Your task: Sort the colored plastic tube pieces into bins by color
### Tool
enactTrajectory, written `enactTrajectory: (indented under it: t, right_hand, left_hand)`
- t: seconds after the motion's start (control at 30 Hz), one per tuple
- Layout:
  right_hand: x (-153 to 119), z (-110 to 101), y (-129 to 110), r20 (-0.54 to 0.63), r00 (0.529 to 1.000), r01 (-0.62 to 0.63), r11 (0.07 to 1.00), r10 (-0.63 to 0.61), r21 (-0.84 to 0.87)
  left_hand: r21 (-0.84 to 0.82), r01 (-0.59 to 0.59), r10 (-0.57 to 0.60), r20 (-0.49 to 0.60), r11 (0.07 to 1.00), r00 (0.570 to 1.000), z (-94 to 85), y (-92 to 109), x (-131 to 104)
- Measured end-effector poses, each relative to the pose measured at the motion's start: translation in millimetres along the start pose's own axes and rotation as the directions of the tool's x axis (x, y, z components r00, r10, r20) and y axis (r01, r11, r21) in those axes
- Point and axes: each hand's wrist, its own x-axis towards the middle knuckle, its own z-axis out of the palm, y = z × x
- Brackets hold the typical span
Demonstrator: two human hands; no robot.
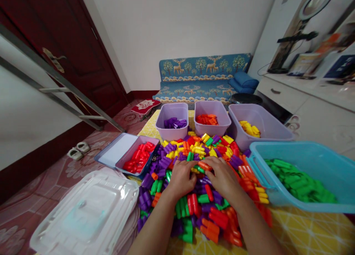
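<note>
A heap of mixed plastic connector pieces [199, 149] in purple, yellow, green, red and orange covers the middle of the table. My left hand [181, 177] rests over the heap, thumb and index finger apart, with green and yellow pieces beneath the gap. Its index fingertip comes close to an orange connector piece [204, 165]. Fingers and thumb of my right hand [223, 173] close around that orange piece. Past my left fingers lies a green piece [190, 156]. Both hands' other fingertips are partly hidden among the pieces.
Behind the heap stand lilac bins holding purple [158, 123], orange [212, 129] and yellow [266, 133] pieces. A blue tub [302, 207] with green pieces is at right. A hinged box [115, 151] of red pieces and stacked clear lids [83, 210] are at left.
</note>
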Motion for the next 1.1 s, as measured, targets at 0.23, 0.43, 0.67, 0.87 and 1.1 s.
enactTrajectory:
  t: [0.23, 0.43, 0.67, 0.87, 1.1]
  right_hand:
    - [6, 0, 7, -0.155, 0.973, -0.13, 0.959, 0.173, 0.251]
    - [4, 1, 0, -0.086, 0.984, -0.106, 0.905, 0.154, 0.412]
    - [4, 9, 2, -0.03, 0.969, -0.181, 0.784, 0.246, 0.593]
    - [5, 8, -1, -0.033, 0.972, -0.158, 0.749, 0.234, 0.644]
    - [4, 6, -11, -0.018, 0.976, -0.148, 0.728, 0.215, 0.67]
  left_hand:
    - [-0.571, 0.043, -0.188, -0.198, 0.82, 0.962, 11.7, -13, 4]
    - [-0.798, 0.018, -0.28, -0.19, 0.603, 0.941, 11.9, -15, 8]
    - [-0.856, 0.061, -0.312, -0.12, 0.513, 0.943, 9.9, -10, 8]
    - [-0.843, 0.087, -0.271, -0.072, 0.531, 0.96, 6.0, -4, 8]
    - [-0.848, 0.106, -0.24, -0.025, 0.519, 0.97, 6.7, 0, 5]
